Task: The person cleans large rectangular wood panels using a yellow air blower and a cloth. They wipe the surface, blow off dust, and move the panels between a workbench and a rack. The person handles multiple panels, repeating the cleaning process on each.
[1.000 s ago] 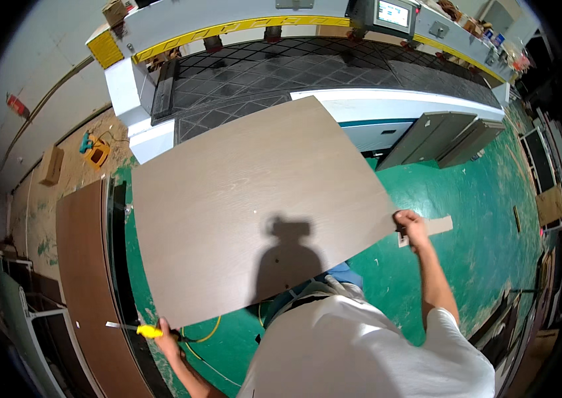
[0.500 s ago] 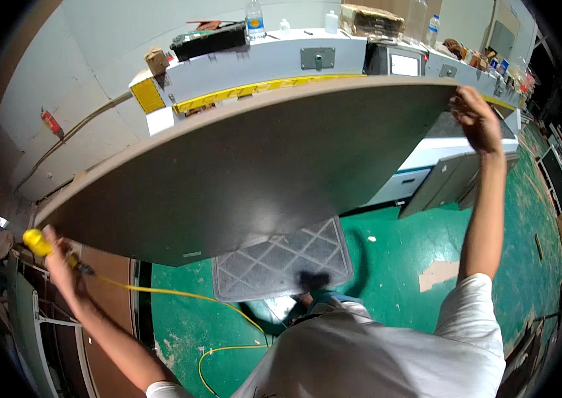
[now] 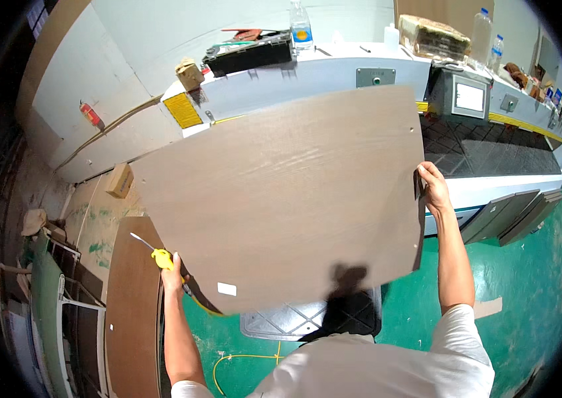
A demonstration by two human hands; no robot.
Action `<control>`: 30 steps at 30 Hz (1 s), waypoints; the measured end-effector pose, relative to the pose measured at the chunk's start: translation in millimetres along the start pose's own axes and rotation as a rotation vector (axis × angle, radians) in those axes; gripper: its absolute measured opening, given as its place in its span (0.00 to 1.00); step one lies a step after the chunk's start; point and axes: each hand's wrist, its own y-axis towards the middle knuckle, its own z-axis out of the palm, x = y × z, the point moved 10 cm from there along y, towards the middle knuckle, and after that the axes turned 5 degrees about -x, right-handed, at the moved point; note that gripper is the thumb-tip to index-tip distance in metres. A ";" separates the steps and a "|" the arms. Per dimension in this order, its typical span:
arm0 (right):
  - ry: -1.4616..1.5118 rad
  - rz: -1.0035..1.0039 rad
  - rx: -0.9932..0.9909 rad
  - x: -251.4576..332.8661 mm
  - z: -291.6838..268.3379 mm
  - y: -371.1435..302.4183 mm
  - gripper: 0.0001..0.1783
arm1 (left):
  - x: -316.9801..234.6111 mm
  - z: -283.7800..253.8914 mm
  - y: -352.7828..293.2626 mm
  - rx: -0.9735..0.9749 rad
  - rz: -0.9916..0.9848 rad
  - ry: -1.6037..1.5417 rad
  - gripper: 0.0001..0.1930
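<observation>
- Head view: the scuffed green floor [image 3: 420,305] runs under most of this.
- Long white machine [image 3: 334,69] goes right across the back, with yellow trim [image 3: 183,111] and a black bed [image 3: 513,157] showing over on the right.
- Big brown-grey panel [image 3: 294,199] is up off the floor in front of the machine, tilted, broad face toward the camera. There's a dark shadow low on its right side and tiny holes near some corners.
- Brown board [image 3: 132,305] sits down on the left, just past the left forearm.
- Couple of grey-brown boards [image 3: 503,215] lean against the machine's front at far right.
- Dark crisscross mat [image 3: 268,325] on the floor, partly covered by the panel's bottom edge.
- Boxy screen unit [image 3: 470,96] and a black toolbox [image 3: 248,54] are up on the machine.
- Thin yellow hose [image 3: 254,356] loops on the floor near the mat.
- Right hand [image 3: 433,186] is clamped on the panel's right edge.
- Left hand [image 3: 173,275] is wrapped around a yellow tool right at the panel's lower left edge; can't really see what the fingers do behind it.
- That yellow tool [image 3: 161,257] has a skinny metal tip poking up and left, clear of the panel.
- Smallest bit: a white sticker [image 3: 226,289] near the panel's bottom edge.
</observation>
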 end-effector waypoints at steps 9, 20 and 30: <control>-0.161 0.362 -0.138 -177.7 -81.3 41.3 0.06 | 134.0 57.6 -17.9 0.096 -0.258 0.194 0.15; -1.205 -0.707 0.013 -96.5 -65.9 107.6 0.10 | 155.0 61.4 -44.3 0.059 -0.147 0.563 0.18; -0.902 -1.297 -0.232 215.9 112.5 225.7 0.10 | 158.1 -27.8 -162.8 0.074 -0.235 0.528 0.13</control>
